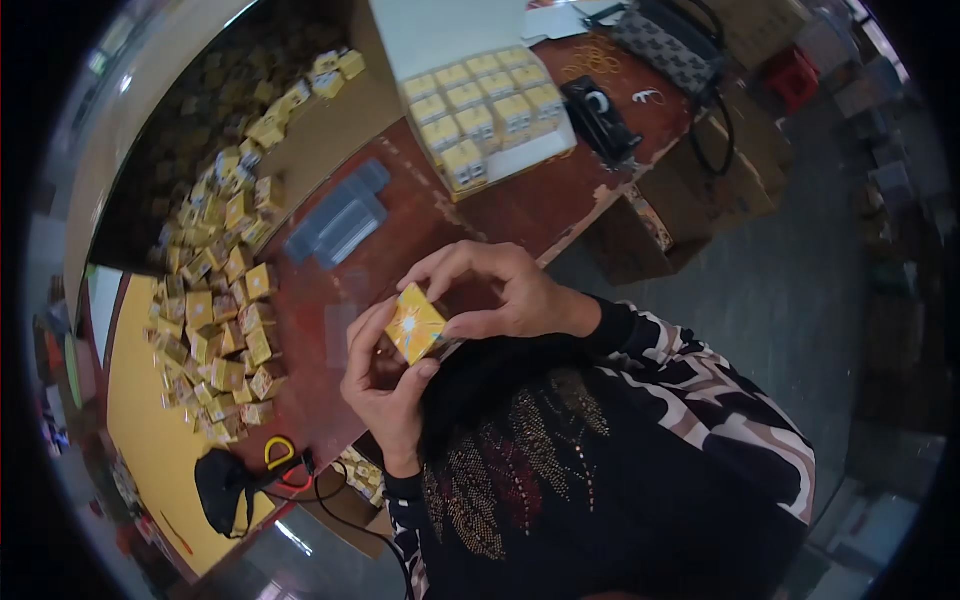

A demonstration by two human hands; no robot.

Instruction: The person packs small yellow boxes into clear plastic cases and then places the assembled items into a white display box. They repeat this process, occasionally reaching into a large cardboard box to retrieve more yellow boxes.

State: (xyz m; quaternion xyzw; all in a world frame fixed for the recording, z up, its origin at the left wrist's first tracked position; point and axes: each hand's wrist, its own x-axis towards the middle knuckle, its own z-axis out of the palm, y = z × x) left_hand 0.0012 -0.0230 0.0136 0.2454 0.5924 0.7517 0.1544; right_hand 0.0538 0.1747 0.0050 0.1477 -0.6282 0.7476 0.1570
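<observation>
Between my two hands, in front of my chest, is a small yellow box (415, 323) with a white starburst on the face turned up. My left hand (385, 385) grips its lower left side with fingers and thumb. From the upper right, my right hand (505, 290) holds it too, thumb on the right corner and fingertips at the top. A pile of similar small yellow boxes (225, 330) lies to the left on the red table (310, 395). Beyond my hands, a white open carton (520, 160) holds rows of them.
Clear plastic sheets (340, 215) lie beyond my left hand. At the back right are a black tape dispenser (603, 122), rubber bands (592, 60) and a patterned bag (665, 45). Scissors (280, 453) and a black object (225, 490) sit near left. Cardboard boxes (640, 240) stand beside the table.
</observation>
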